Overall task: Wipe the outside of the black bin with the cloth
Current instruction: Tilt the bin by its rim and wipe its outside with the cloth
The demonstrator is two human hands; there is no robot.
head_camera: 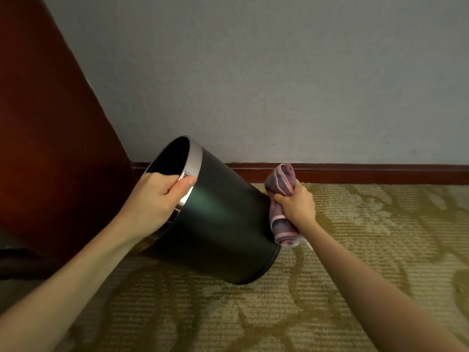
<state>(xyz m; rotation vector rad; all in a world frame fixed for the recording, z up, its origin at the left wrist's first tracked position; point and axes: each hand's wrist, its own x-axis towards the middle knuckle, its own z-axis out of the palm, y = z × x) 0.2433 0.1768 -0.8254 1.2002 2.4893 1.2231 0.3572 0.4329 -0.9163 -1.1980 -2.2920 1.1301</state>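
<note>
Far left: one dark red-brown wooden panel (50, 123) rises from the floor and closes off that side; the bin's open mouth points toward it with little room between. A grey wall (279, 72) runs behind, ending in one red-brown skirting board (355, 172).

One black bin (223, 224), tipped steeply, mouth up-left, base down-right. Only the lower edge of the base looks to touch the patterned carpet (355, 262); contact there is shadowed, so not certain. A silver band (196, 158) rings the mouth.

Left hand (154, 199): clenched over the near rim, fingers curled inside the mouth, thumb lying outside across the silver band. It grasps the bin at its top edge, holding the tilt.

Bin wall between the two hands is bare and unobstructed, with a pale sheen along it.

Right hand (297, 207): closed in a fist around one bunched pink cloth (281, 179). The cloth sticks out above and below the fist and presses against the bin's side at the base end, just beside the bottom edge.

Right of the bin: open carpet to the frame edge, free of objects. Two bare forearms enter from the bottom.
</note>
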